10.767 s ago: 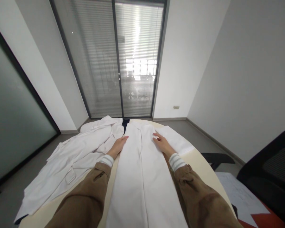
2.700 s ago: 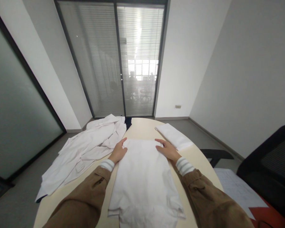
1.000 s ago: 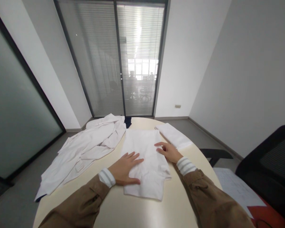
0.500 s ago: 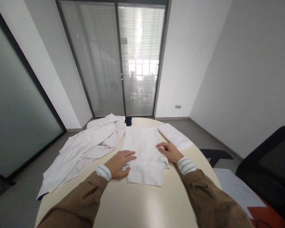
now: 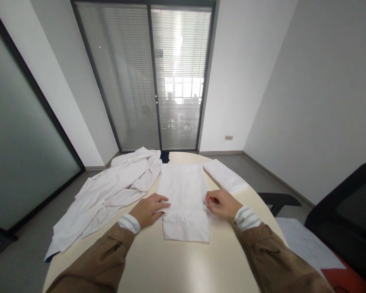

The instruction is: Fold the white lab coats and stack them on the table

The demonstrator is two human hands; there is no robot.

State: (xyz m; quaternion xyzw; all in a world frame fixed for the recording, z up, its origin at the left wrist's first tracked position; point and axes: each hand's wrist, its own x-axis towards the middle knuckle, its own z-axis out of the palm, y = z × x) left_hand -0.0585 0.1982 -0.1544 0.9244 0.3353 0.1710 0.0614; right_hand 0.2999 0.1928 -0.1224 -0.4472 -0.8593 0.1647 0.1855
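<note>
A folded white garment (image 5: 184, 187) lies flat down the middle of the table, with a creased band across it near its front end. My left hand (image 5: 148, 209) rests at its left edge, fingers stretched over the cloth and thumb low beside them. At the right edge, my right hand (image 5: 222, 203) is curled with thumb and fingertips together on the cloth's border. Those fingertips partly cover what they pinch. Left of the folded piece spreads a loose, rumpled heap of white clothing (image 5: 118, 191).
Another folded white cloth (image 5: 225, 175) sits at the table's (image 5: 171, 268) right rim. A dark item (image 5: 164, 156) is at the far edge. A black chair (image 5: 347, 211) stands at right, with papers (image 5: 305, 240) and something red (image 5: 344, 278) near it.
The cloth sticking out at the garment's right side is now drawn in, so that edge looks straighter. My right hand has curled and shifted slightly right; my left hand has slid a little left.
</note>
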